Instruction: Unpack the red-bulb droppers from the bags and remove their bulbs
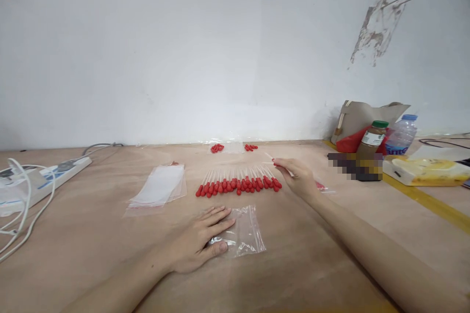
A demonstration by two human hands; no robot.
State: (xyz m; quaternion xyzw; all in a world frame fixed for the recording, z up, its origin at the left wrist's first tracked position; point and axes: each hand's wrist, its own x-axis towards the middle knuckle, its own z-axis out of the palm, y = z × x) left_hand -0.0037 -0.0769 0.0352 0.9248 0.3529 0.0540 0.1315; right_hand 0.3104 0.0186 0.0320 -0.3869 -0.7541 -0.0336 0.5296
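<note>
The person's right hand [299,176] is closed at the fingertips, pinching a dropper [273,161] by its red bulb. That dropper sits at the very tips of thumb and fingers, its thin clear stem pointing out toward the table's far edge, just beyond the right end of a row of droppers [238,185]. The row lies side by side across the middle of the table [183,293], glossy red bulbs toward the near edge, slender see-through stems fanning toward the far edge; some bulbs overlap. The left hand [200,237] lies flat, fingers spread and gripping nothing, over the left part of a clear plastic bag [247,232], nearer the table's near edge. Left of the row is a stack of bags [161,183].
</note>
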